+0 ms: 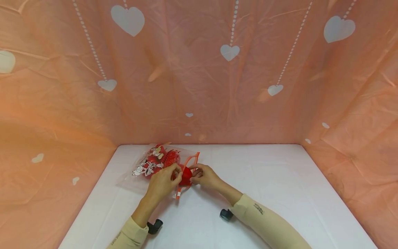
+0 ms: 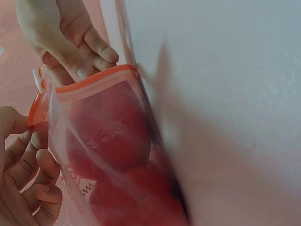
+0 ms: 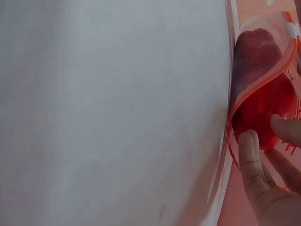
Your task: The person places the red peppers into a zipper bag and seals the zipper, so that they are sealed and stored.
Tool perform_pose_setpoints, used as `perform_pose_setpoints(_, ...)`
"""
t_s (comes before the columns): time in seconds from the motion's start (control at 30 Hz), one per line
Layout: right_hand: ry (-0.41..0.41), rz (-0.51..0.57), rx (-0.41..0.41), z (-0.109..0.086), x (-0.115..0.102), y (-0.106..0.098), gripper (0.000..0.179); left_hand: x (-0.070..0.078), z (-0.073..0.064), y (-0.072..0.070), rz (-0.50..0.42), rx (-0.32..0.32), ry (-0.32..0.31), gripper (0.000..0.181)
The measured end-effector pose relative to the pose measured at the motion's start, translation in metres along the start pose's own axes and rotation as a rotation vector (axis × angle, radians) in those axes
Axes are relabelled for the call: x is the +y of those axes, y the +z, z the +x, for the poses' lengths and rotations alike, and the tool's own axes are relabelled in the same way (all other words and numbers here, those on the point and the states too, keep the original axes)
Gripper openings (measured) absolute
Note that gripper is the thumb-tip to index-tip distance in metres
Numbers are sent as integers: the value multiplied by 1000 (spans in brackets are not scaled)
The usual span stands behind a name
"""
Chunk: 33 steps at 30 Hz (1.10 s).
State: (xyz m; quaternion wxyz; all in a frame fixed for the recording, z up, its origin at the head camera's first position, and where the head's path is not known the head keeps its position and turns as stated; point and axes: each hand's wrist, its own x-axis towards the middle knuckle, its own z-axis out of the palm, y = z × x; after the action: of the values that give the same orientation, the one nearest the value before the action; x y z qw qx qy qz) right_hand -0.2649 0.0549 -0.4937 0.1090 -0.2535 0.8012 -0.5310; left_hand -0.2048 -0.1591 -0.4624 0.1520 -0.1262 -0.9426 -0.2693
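A see-through zip bag with an orange zip edge and white cartoon prints lies at the table's back left, bulging with several red items. My left hand pinches the orange edge of the bag's mouth; in the left wrist view, its thumb and index finger grip that edge. My right hand is at the mouth, thumb and fingertips around a glossy red bell pepper. Part of this pepper shows through the mouth, the rest through the plastic. A white zip slider sits at one side of the edge.
The white table is backed and flanked by a pinkish-orange curtain with white hearts. Dark wrist-worn devices show below both forearms, the left device and the right device.
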Motion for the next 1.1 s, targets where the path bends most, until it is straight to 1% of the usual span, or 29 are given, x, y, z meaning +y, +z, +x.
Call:
perform_pose_setpoints(0.2, 13, 36, 10, 5, 1, 6, 36, 0, 0, 1, 10, 12, 20, 8)
perform_pose_setpoints(0.33, 29, 15, 30, 7, -1, 10, 30, 0, 0, 1, 7, 25, 30, 8)
perform_pose_setpoints(0.47, 63, -23, 59, 8, -4, 13, 25, 0, -1, 1, 1, 30, 35, 9)
perform_pose_setpoints(0.73, 110, -38, 84, 11, -5, 17, 16, 0, 0, 2, 16, 55, 57, 10)
perform_pose_setpoints(0.93, 132, 10, 98, 15, -4, 21, 14, 1, 0, 2, 21, 46, 45, 10)
perform_pose_setpoints(1.1, 129, 70, 114, 18, -1, 23, 15, 2, 0, 1, 18, 35, 38, 10)
